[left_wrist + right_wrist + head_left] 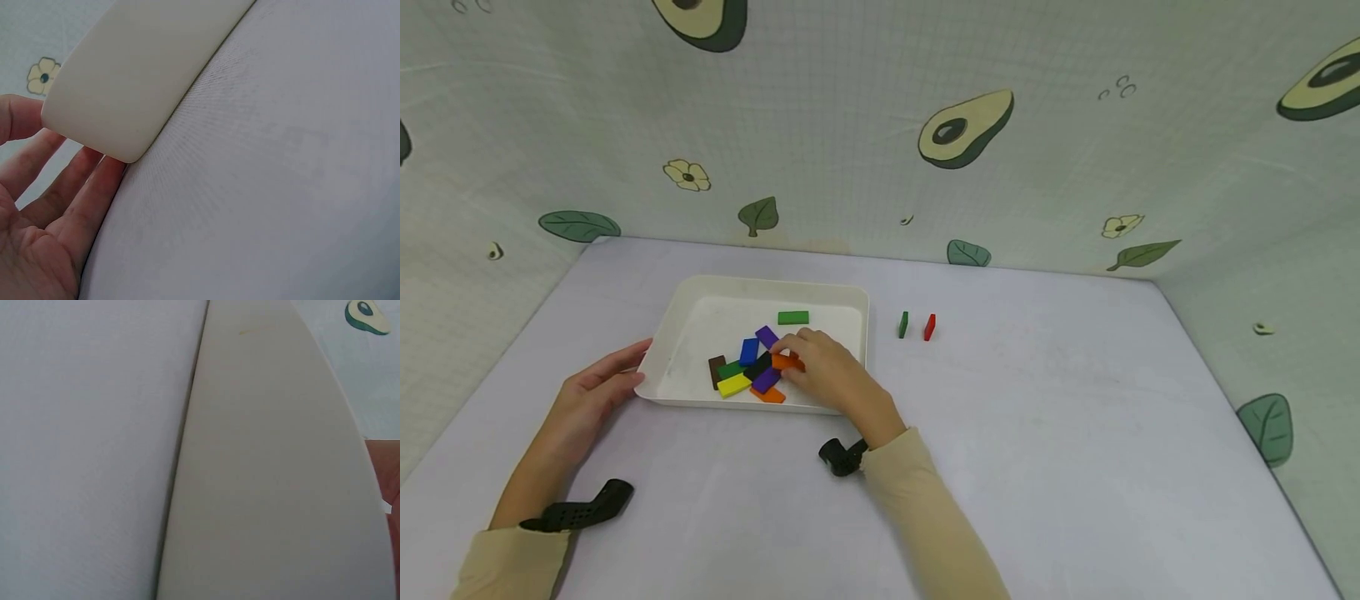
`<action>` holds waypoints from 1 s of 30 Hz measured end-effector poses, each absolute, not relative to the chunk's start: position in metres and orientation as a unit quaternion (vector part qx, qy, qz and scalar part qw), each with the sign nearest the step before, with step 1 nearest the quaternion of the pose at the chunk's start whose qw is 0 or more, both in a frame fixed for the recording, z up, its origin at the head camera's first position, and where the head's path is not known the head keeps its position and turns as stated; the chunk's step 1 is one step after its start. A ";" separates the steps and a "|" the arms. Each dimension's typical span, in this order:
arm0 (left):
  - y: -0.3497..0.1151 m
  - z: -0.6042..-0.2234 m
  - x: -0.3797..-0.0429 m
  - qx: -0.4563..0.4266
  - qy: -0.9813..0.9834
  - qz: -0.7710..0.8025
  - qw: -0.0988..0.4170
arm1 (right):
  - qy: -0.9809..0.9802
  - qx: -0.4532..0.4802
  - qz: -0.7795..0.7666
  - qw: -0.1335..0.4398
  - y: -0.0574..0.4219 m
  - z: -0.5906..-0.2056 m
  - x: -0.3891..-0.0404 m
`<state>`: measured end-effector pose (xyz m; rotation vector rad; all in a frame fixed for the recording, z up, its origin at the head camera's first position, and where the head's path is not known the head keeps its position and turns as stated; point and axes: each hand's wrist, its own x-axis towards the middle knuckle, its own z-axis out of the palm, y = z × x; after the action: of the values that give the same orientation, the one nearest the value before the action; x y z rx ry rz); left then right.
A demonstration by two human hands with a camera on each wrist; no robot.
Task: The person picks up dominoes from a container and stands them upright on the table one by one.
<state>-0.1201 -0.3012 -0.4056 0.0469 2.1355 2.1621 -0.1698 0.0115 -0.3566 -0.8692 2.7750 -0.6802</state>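
Observation:
In the head view my right hand [827,371] reaches into the white tray [700,287], thumb and fingers pinching an orange block [787,362] over a loose pile. Around it lie flat domino-like blocks: a black block [757,367], a blue block [749,351], a yellow block [733,384] and several others. My left hand [583,408] rests against the tray's left end, its fingers fairly straight. Seen from the left wrist, the thumb [22,117] is at the rim and the other fingers are along the outer wall. The tray's side hides most of the right hand in the right wrist view.
A green block [903,324] and a red block [930,327] stand upright on the white table right of the tray, a small gap between them. Patterned cloth [850,125] hangs behind the table and along both sides.

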 end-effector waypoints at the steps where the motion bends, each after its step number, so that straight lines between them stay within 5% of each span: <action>1: -0.301 -0.405 -0.120 0.016 0.701 0.711 0.051 | 0.925 -0.289 -0.233 0.075 0.012 -0.355 -0.170; 30: -0.301 -0.408 -0.120 0.011 0.709 0.703 0.055 | 0.912 -0.207 -0.353 0.030 0.067 -0.325 -0.175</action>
<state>-0.1203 -0.3014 -0.4082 0.0340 2.1536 2.1326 -0.1749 0.0667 -0.3250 -0.6397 2.8109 -1.0894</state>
